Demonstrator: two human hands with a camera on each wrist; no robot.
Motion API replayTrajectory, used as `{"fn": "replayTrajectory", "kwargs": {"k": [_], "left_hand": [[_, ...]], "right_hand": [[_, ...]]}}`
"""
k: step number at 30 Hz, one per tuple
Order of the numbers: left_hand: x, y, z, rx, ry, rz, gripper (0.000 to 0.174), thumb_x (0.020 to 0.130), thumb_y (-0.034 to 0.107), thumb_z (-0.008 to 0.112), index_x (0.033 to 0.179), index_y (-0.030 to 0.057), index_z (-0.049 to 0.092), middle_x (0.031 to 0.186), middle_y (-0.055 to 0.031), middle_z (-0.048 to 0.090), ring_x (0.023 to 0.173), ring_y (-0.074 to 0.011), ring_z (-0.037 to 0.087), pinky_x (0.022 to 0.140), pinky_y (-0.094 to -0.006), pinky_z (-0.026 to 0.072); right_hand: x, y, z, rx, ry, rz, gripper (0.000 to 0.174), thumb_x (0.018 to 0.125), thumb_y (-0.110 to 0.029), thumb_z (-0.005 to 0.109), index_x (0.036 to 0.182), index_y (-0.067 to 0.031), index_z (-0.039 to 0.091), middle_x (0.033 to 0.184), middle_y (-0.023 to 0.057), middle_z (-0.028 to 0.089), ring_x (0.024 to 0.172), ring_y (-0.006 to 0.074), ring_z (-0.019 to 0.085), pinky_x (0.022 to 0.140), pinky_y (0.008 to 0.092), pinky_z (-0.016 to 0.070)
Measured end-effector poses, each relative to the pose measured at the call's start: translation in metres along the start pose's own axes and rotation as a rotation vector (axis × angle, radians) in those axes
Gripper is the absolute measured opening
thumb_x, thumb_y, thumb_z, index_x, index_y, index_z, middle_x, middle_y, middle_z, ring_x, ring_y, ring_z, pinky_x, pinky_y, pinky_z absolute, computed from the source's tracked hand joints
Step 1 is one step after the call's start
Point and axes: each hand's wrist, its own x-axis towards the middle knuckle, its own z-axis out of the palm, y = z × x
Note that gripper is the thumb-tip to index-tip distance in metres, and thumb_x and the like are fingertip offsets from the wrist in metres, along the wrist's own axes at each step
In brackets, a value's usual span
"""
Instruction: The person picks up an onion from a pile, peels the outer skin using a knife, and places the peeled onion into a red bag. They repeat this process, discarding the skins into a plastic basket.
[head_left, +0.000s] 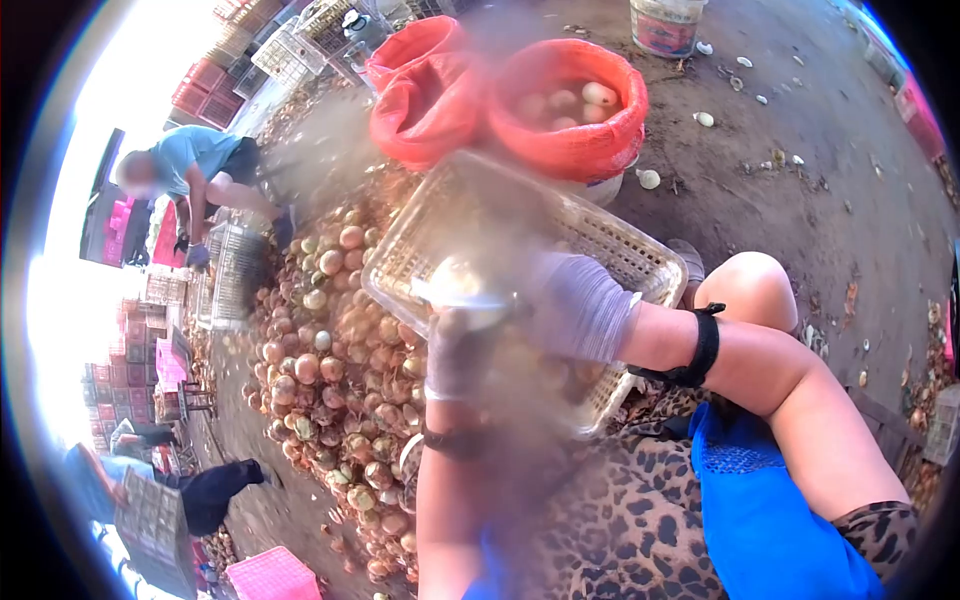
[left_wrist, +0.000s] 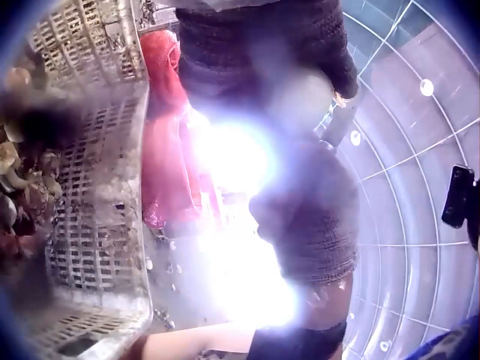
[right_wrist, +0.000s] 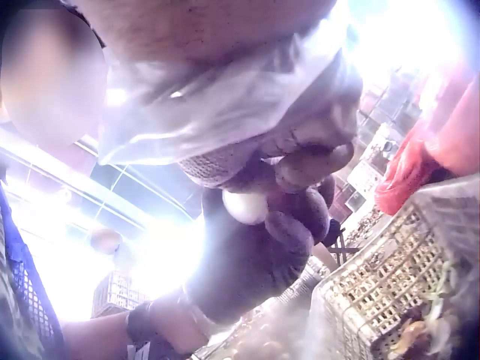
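Both of my gloved hands meet over a pale plastic crate [head_left: 650,258], close together at a pale, peeled-looking onion [right_wrist: 244,208]. My left hand [head_left: 458,352] grips the onion with curled fingers. Fingers of my right hand [head_left: 585,305] are bent too, right against the onion in the right wrist view. A thin shiny blade-like strip [head_left: 482,312] juts from the right hand across the onion; blur and glare leave its kind unclear. In the left wrist view, strong glare hides what lies between the gloves.
A large heap of onions [head_left: 330,375] spreads left of the crate. Beyond it stand a red-lined bucket [head_left: 625,130] of peeled onions and another red bag [head_left: 420,130]. A person [head_left: 195,165] bends over a crate [head_left: 228,280] at left. Scraps lie on the ground [head_left: 740,130].
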Motion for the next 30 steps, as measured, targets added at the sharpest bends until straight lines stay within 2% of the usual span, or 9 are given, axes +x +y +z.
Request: {"fn": "replayTrajectory", "kwargs": {"k": [4, 8, 15, 20, 24, 26, 27, 29, 30], "left_hand": [[0.005, -0.006, 0.000, 0.454, 0.113, 0.102, 0.095, 0.064, 0.055, 0.076, 0.132, 0.0001, 0.037, 0.123, -0.0099, 0.049, 0.111, -0.0233, 0.050, 0.099, -0.0365, 0.0407], [-0.004, -0.005, 0.006, 0.388, 0.101, 0.102, 0.092, 0.064, 0.052, 0.076, 0.129, -0.0019, 0.039, 0.122, -0.0120, 0.051, 0.106, -0.0238, 0.055, 0.089, -0.0354, 0.0483], [-0.014, 0.009, 0.021, -0.261, -0.039, -0.071, 0.078, 0.069, 0.048, 0.072, 0.120, -0.0047, 0.046, 0.107, -0.0146, 0.059, 0.093, -0.0248, 0.061, 0.080, -0.0343, 0.0526], [-0.005, -0.008, -0.006, -0.023, 0.066, 0.080, 0.075, 0.068, 0.045, 0.072, 0.119, -0.0042, 0.047, 0.105, -0.0138, 0.059, 0.093, -0.0245, 0.061, 0.081, -0.0338, 0.0521], [-0.013, 0.001, 0.003, 0.133, 0.082, 0.085, 0.076, 0.068, 0.039, 0.073, 0.124, -0.0040, 0.044, 0.114, -0.0148, 0.055, 0.104, -0.0253, 0.057, 0.089, -0.0361, 0.0497], [-0.024, 0.008, 0.006, 0.129, 0.116, 0.150, 0.076, 0.069, 0.037, 0.073, 0.126, -0.0041, 0.044, 0.116, -0.0151, 0.054, 0.107, -0.0255, 0.055, 0.092, -0.0364, 0.0486], [-0.029, 0.010, 0.003, 0.039, -0.003, 0.202, 0.077, 0.070, 0.034, 0.073, 0.128, -0.0050, 0.043, 0.118, -0.0148, 0.055, 0.109, -0.0267, 0.055, 0.095, -0.0368, 0.0469], [-0.031, 0.016, -0.010, 0.047, 0.099, 0.155, 0.074, 0.072, 0.032, 0.072, 0.129, -0.0047, 0.042, 0.119, -0.0143, 0.054, 0.108, -0.0270, 0.055, 0.095, -0.0368, 0.0464], [-0.033, 0.019, -0.013, 0.059, 0.143, 0.140, 0.070, 0.073, 0.030, 0.071, 0.128, -0.0032, 0.043, 0.117, -0.0133, 0.055, 0.106, -0.0256, 0.055, 0.092, -0.0359, 0.0469]], "right_hand": [[-0.006, 0.000, 0.001, -0.129, -0.124, 0.005, 0.058, 0.083, -0.012, 0.052, 0.137, 0.0025, 0.036, 0.081, 0.0169, 0.062, 0.069, 0.0328, 0.062, 0.060, 0.0415, 0.0486], [-0.003, 0.005, -0.002, -0.178, -0.245, 0.004, 0.063, 0.081, -0.012, 0.053, 0.139, 0.0024, 0.032, 0.086, 0.0178, 0.063, 0.071, 0.0343, 0.063, 0.061, 0.0424, 0.0496], [0.000, 0.031, 0.007, -0.229, -0.262, -0.013, 0.059, 0.082, -0.016, 0.055, 0.136, 0.0003, 0.037, 0.091, 0.0188, 0.064, 0.075, 0.0354, 0.065, 0.064, 0.0432, 0.0499], [-0.001, 0.023, 0.018, -0.132, -0.138, 0.026, 0.046, 0.086, -0.024, 0.057, 0.127, -0.0044, 0.048, 0.088, 0.0174, 0.064, 0.073, 0.0338, 0.064, 0.065, 0.0430, 0.0498], [0.008, 0.028, 0.002, -0.007, -0.250, 0.168, 0.037, 0.085, -0.031, 0.060, 0.108, -0.0029, 0.060, 0.082, 0.0160, 0.064, 0.074, 0.0316, 0.064, 0.066, 0.0411, 0.0501], [0.015, 0.035, -0.018, -0.050, -0.348, 0.257, 0.034, 0.083, -0.028, 0.062, 0.104, -0.0017, 0.061, 0.083, 0.0155, 0.065, 0.074, 0.0300, 0.065, 0.066, 0.0388, 0.0507], [0.017, 0.038, -0.024, -0.085, -0.384, 0.283, 0.033, 0.082, -0.025, 0.062, 0.104, -0.0006, 0.061, 0.085, 0.0152, 0.066, 0.073, 0.0287, 0.065, 0.066, 0.0374, 0.0511], [0.021, 0.048, -0.011, -0.216, -0.435, 0.244, 0.039, 0.080, -0.014, 0.064, 0.114, 0.0032, 0.055, 0.091, 0.0140, 0.067, 0.068, 0.0242, 0.066, 0.060, 0.0334, 0.0528], [0.021, 0.057, 0.005, -0.107, -0.390, 0.245, 0.039, 0.080, -0.013, 0.065, 0.114, 0.0032, 0.056, 0.092, 0.0116, 0.067, 0.070, 0.0208, 0.064, 0.062, 0.0324, 0.0528]]}}
